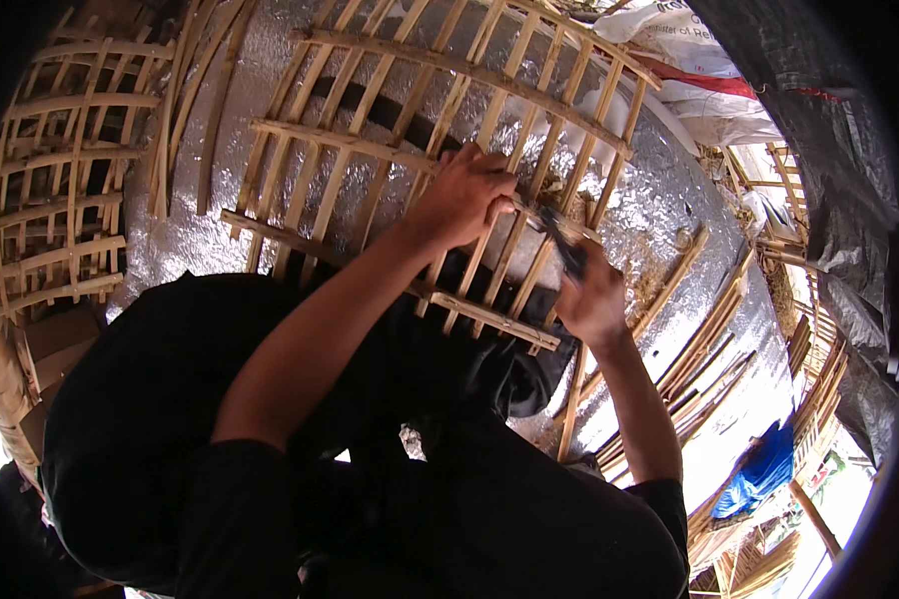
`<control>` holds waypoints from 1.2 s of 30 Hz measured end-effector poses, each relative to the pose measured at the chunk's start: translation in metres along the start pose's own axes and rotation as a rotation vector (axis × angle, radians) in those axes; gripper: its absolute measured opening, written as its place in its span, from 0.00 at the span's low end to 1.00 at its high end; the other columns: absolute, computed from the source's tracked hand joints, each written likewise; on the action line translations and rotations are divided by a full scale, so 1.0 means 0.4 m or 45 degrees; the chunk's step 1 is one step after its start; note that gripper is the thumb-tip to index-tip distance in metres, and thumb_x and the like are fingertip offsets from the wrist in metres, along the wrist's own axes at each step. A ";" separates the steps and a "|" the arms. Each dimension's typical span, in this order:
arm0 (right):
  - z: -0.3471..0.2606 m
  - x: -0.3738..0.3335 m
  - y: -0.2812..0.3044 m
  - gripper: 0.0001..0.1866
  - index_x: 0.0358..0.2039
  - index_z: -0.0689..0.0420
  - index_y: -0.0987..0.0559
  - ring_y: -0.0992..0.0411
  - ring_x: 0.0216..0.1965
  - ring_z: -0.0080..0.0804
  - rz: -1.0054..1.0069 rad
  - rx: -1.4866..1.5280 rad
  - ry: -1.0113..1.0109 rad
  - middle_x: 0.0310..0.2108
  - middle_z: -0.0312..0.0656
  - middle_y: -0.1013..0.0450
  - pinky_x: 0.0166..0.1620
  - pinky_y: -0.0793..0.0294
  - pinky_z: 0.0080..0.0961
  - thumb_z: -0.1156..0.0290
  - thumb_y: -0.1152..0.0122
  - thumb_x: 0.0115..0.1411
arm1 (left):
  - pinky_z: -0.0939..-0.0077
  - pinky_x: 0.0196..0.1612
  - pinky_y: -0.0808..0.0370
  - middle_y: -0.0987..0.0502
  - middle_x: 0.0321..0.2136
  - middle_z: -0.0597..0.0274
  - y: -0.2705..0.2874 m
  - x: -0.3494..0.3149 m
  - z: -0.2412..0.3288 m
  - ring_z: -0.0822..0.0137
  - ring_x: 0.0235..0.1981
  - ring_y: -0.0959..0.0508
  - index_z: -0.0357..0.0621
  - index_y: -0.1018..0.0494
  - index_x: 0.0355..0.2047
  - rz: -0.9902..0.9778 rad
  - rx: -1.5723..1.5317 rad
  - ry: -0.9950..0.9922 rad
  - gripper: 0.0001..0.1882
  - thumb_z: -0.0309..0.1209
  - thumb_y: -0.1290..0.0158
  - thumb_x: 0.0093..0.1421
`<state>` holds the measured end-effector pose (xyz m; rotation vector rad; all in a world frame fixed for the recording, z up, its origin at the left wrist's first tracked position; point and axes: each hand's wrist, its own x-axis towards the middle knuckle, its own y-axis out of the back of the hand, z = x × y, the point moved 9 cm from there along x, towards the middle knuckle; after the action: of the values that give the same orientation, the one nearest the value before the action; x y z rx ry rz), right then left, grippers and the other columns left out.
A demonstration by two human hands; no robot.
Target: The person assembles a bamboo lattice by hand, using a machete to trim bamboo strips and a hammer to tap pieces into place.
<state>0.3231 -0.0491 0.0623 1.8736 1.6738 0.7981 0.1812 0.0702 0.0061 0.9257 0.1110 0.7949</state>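
Note:
A lattice panel of bamboo slats [365, 150] lies in front of me, its near edge over my dark-clothed legs. My left hand [466, 200] is closed round a crosspiece near the panel's middle, fingers curled over the joint with a slat. Just right of it, my right hand [591, 295] grips a short black-handled tool [569, 255]. The tool's front end points up and left, close to the same crosspiece. Its exact kind is hard to make out, and whether the tip touches the bamboo cannot be told.
Finished-looking bamboo lattices [65, 180] stack at the left, beside loose long strips [205, 110]. More loose bamboo strips [704, 349] lie at the right on a shiny silvery sheet [659, 160]. Beyond are white sacks [689, 50], a dark tarp [819, 130] and a blue plastic bag [759, 474].

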 end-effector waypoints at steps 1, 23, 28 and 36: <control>0.034 0.012 -0.046 0.15 0.51 0.60 0.32 0.21 0.27 0.58 -0.185 -0.166 -0.108 0.26 0.56 0.24 0.28 0.23 0.51 0.66 0.45 0.71 | 0.54 0.49 0.29 0.26 0.33 0.64 -0.004 0.001 0.000 0.54 0.42 0.26 0.50 0.21 0.29 -0.041 0.005 0.042 0.06 0.31 0.35 0.55; -0.050 0.061 0.022 0.16 0.45 0.68 0.28 0.23 0.25 0.55 -0.139 -0.264 -0.450 0.26 0.57 0.23 0.28 0.24 0.42 0.63 0.48 0.75 | 0.55 0.43 0.29 0.26 0.32 0.65 0.005 -0.018 -0.027 0.53 0.41 0.26 0.50 0.22 0.28 0.045 -0.008 0.006 0.10 0.32 0.31 0.50; 0.105 -0.013 -0.080 0.15 0.55 0.66 0.25 0.28 0.26 0.42 -0.175 -0.220 -0.511 0.41 0.58 0.22 0.27 0.23 0.38 0.72 0.45 0.73 | 0.48 0.45 0.30 0.24 0.36 0.66 -0.028 -0.007 -0.040 0.54 0.46 0.27 0.50 0.23 0.28 -0.063 -0.113 0.041 0.08 0.32 0.33 0.53; 0.014 0.021 -0.107 0.17 0.53 0.69 0.30 0.26 0.19 0.53 -0.006 -0.424 -0.272 0.20 0.57 0.26 0.23 0.27 0.44 0.67 0.46 0.74 | 0.57 0.44 0.30 0.24 0.30 0.62 0.003 0.010 -0.041 0.54 0.36 0.25 0.45 0.23 0.27 0.038 -0.113 0.002 0.09 0.27 0.32 0.49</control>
<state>0.2977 -0.0355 0.0288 1.6582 1.3240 0.7895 0.1765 0.0843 -0.0023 0.8444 0.0625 0.8221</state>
